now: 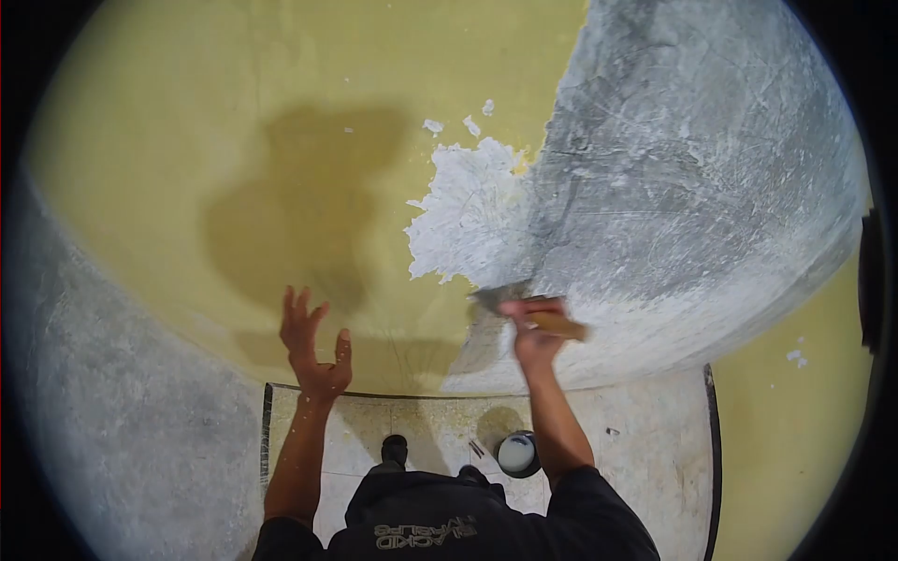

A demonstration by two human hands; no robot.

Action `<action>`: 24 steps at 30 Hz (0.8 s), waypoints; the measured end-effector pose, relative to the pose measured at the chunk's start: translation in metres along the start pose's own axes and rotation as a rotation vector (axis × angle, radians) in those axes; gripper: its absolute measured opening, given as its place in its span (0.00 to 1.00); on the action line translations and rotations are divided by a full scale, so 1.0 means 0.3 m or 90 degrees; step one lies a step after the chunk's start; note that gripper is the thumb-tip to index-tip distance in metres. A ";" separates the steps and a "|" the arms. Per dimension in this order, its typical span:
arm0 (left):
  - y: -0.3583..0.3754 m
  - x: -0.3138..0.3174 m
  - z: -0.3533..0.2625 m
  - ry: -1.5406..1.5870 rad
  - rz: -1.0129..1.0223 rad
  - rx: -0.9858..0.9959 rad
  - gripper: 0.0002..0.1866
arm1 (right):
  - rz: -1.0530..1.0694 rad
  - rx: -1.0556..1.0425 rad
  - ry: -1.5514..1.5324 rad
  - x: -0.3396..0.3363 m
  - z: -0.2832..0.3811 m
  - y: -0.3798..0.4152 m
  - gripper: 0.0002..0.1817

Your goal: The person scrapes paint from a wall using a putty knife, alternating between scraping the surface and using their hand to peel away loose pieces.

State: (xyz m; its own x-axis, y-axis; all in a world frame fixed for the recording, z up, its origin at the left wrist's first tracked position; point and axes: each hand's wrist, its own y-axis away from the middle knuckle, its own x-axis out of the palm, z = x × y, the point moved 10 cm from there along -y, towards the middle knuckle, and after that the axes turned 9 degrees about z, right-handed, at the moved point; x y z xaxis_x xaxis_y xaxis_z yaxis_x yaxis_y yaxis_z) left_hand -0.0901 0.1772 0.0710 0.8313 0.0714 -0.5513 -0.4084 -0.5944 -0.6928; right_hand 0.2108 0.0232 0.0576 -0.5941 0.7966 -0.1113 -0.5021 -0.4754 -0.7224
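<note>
My right hand is closed round the wooden handle of a scraper, slightly smeared by motion. Its metal blade touches the wall at the lower edge of a white bare patch, where yellow paint is gone in a ragged outline. To the right of the patch, the wall is rough grey plaster. My left hand is raised before the yellow paint with its fingers spread, holding nothing. Small pale flecks dot the left forearm.
On the tiled floor near my feet stands a dark bucket with whitish contents. Small thin pieces lie beside it. Grey wall rises at left, and a yellow wall at right. My shadow falls on the yellow paint.
</note>
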 end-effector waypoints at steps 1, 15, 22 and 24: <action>-0.015 -0.021 0.010 -0.015 -0.034 0.046 0.21 | 0.093 0.012 0.065 0.089 0.002 0.029 0.17; -0.359 -0.260 -0.133 -0.065 -0.219 0.445 0.25 | -0.133 -0.063 -0.121 -0.019 0.020 0.040 0.18; -0.536 -0.272 -0.224 -0.030 -0.231 0.469 0.29 | -0.072 -0.088 -0.089 -0.004 0.041 0.026 0.15; -0.525 -0.214 -0.230 -0.135 -0.228 0.489 0.29 | 0.116 -0.034 0.008 0.138 0.015 0.048 0.15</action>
State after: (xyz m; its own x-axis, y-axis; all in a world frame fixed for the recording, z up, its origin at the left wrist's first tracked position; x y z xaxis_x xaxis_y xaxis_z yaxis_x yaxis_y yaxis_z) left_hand -0.0530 0.2110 0.2475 0.9019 0.3431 -0.2622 -0.3406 0.1920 -0.9204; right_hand 0.1762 0.0475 0.0456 -0.6639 0.7042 -0.2517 -0.3526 -0.5916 -0.7250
